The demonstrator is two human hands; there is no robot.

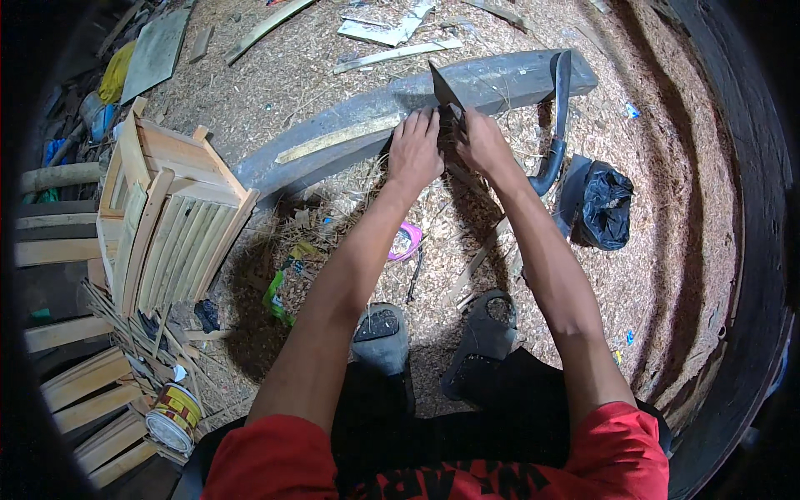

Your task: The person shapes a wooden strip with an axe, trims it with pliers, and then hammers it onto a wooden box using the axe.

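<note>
1. Governing relation: the dark blade (446, 87) projects from the right hand (483, 146) away from the person and to the left. Its long axis crosses that of the grey beam (508, 79), which runs from a nearer left end to a farther right end.
2. Right grip: the fingers curl firmly around the lower part of the blade. Any handle is hidden by the hand.
3. Left grip: the left hand (417, 150) lies back upward at the beam's near edge, fingers together and bent. Whether it pinches anything under the fingertips cannot be told.
4. Nearer hand: the right hand holds the blade; the left is just beside it, its fingertips left of the blade's lower end.
5. Blade position: beyond both hands, over the middle of the beam, with the tip at the far edge. Contact between blade and beam cannot be confirmed.
6. Adjacent items: a pale strip (333, 140) lies along the beam, left of the left hand. A black-handled knife (562, 117) crosses the right end, its handle past the near edge.
</note>
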